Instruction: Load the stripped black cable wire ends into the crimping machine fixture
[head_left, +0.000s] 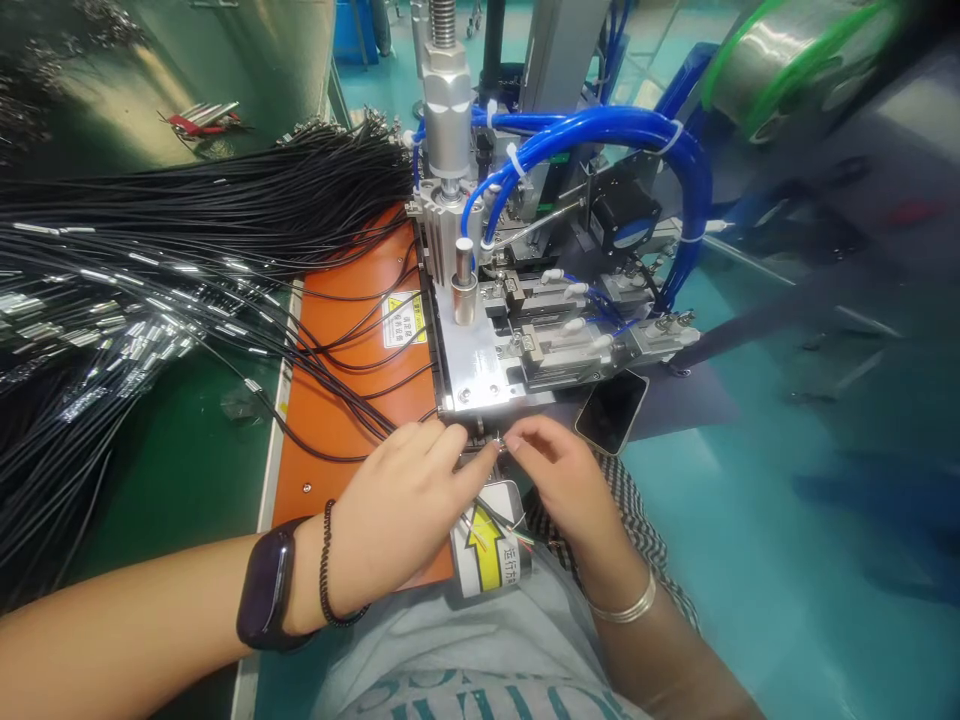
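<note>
My left hand point(405, 495) lies over the near end of the orange plate, fingers curled and thumb stretched toward the right hand. Several black cables point(360, 404) run under it, their ends hidden by the fingers. My right hand point(566, 480) pinches with thumb and forefinger at a tiny shiny piece point(499, 441), right at the left thumb's tip. That piece is too small to name. Both hands are at the front edge of the metal machine point(478, 375). Thin bare-ended wires point(480, 525) show below the left thumb, over a label with a yellow arrow point(489, 560).
A large bundle of black cables point(225, 215) with shiny tips covers the left side. The orange plate point(322, 480) borders the machine. A phone point(613, 412) lies right of the machine's front. Blue hoses point(600, 125) arch above, and a green-rimmed wire spool point(787, 55) hangs upper right.
</note>
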